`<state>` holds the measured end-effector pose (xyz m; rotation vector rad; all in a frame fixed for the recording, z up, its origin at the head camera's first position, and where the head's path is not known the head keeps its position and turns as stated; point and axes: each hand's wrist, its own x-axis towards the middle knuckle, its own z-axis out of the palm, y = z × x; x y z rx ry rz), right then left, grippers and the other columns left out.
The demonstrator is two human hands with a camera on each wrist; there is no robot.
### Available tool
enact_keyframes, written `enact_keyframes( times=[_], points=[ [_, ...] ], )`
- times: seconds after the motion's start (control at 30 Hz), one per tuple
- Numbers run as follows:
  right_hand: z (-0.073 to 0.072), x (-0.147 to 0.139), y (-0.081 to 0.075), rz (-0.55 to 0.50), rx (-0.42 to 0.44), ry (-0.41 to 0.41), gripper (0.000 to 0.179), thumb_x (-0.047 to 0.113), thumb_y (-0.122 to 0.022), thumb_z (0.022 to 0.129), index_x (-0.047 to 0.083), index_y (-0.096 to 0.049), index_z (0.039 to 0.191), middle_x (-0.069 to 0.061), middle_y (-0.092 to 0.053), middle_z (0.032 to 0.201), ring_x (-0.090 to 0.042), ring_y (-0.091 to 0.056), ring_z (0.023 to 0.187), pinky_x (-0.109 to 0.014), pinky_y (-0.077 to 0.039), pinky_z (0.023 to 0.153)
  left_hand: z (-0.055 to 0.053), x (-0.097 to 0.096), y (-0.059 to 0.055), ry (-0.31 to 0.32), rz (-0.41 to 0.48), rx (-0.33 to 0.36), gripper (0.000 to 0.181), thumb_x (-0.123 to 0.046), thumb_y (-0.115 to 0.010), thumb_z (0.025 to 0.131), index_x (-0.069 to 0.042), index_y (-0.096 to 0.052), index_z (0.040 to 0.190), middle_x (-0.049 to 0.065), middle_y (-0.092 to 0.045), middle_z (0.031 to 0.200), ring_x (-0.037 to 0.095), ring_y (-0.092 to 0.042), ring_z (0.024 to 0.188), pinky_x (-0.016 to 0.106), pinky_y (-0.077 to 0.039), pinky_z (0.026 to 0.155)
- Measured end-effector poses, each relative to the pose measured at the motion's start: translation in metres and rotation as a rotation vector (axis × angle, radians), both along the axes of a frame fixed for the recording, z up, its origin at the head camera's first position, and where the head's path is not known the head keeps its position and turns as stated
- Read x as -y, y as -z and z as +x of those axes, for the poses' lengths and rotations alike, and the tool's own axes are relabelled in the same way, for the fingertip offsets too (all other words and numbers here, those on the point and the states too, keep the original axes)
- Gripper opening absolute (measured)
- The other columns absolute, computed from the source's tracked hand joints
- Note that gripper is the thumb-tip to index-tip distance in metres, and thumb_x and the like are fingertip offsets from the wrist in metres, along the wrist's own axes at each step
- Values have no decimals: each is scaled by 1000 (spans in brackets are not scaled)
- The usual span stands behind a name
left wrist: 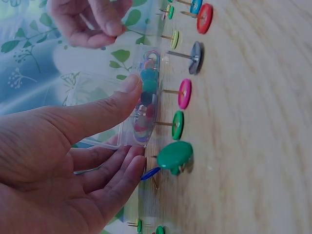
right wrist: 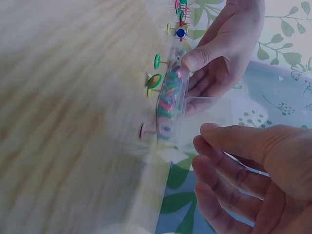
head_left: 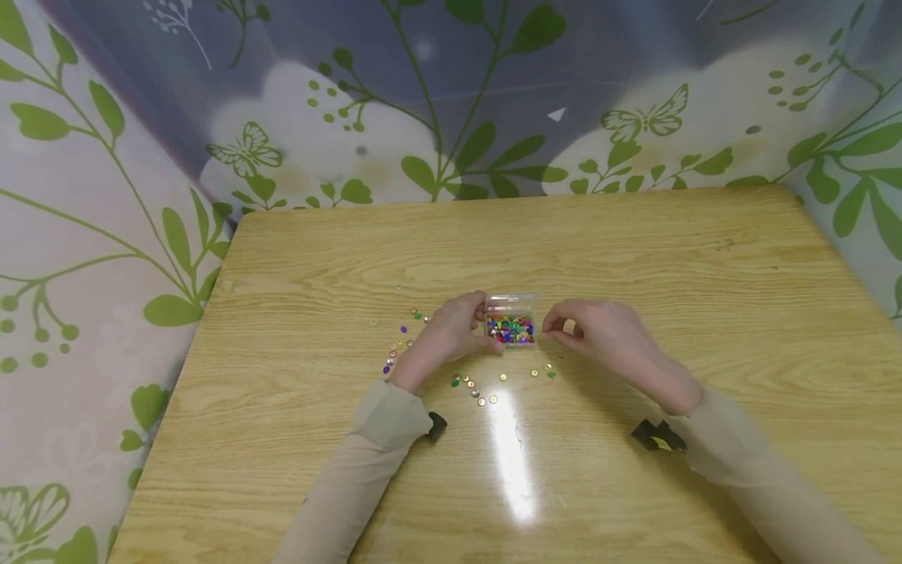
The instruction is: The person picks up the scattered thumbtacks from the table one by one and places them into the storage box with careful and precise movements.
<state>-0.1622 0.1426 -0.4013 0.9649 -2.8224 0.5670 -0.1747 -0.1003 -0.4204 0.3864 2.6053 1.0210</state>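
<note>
My left hand (head_left: 454, 333) holds a small clear plastic box (left wrist: 127, 114) at its left end, thumb on the near edge and fingers behind. Its hinged lid (head_left: 512, 303) stands open on the far side. Inside lies a heap of colourful thumbtacks (head_left: 513, 330). Just right of the box hovers my right hand (head_left: 602, 329), thumb and forefinger tips close together and the other fingers loosely bent. Nothing shows between those fingertips in the right wrist view. Near the box a green thumbtack (left wrist: 174, 155) and a pink thumbtack (left wrist: 184, 94) lie on the table.
Loose thumbtacks (head_left: 470, 384) are scattered in front of the box, and several more (head_left: 392, 355) lie left of my left hand. Wood-grain table (head_left: 317, 462) surrounds everything. A leaf-patterned curtain (head_left: 282, 102) hangs behind the table's far edge.
</note>
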Motion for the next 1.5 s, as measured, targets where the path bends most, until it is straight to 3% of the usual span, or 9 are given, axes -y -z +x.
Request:
enact_keyframes(
  times=[0.43, 0.83, 0.9, 1.07, 1.23, 1.5],
  points=[
    [-11, 28, 0, -47, -61, -63, 9, 15, -83, 84, 16, -80, 91, 0, -76, 88, -4, -53, 53, -22, -39, 45, -2, 0, 1, 17, -41, -12, 53, -29, -87, 80, -9, -60, 121, 8, -66, 119, 25, -62, 107, 38, -54, 91],
    [-14, 41, 2, -124, 4, -41, 6, 17, -78, 89, 14, -77, 93, -2, -78, 88, -1, -31, 44, -20, -26, 42, -2, 0, 0, 36, -42, -28, 54, -26, -87, 80, -7, -60, 122, 12, -67, 119, 27, -62, 110, 41, -53, 92],
    [-14, 41, 3, -122, -1, -39, 6, 18, -79, 89, 14, -77, 94, -2, -78, 88, 0, -33, 43, -19, -26, 41, -2, 0, 0, 36, -38, -26, 54, -26, -87, 80, -7, -60, 123, 12, -67, 120, 27, -62, 111, 41, -53, 93],
    [-15, 41, 4, -120, 3, -35, 7, 18, -79, 88, 14, -78, 95, -1, -78, 90, -2, -48, 47, -20, -31, 41, -2, 0, 1, 32, -31, -19, 55, -27, -87, 80, -7, -60, 123, 12, -66, 120, 28, -62, 111, 42, -53, 93],
    [-14, 37, 1, -106, 27, -14, 7, 18, -78, 90, 15, -78, 96, -1, -78, 91, -6, -61, 53, -23, -44, 47, -2, 0, 1, 31, -18, -13, 54, -26, -87, 80, -7, -60, 123, 13, -66, 121, 28, -62, 110, 42, -54, 94],
    [-10, 20, -5, -70, 36, 24, 6, 19, -76, 92, 17, -78, 97, 0, -78, 92, -9, -64, 58, -30, -52, 54, -1, 0, 0, 22, 20, -9, 52, -22, -88, 79, -6, -61, 120, 11, -67, 118, 26, -63, 109, 39, -53, 95]
  ],
)
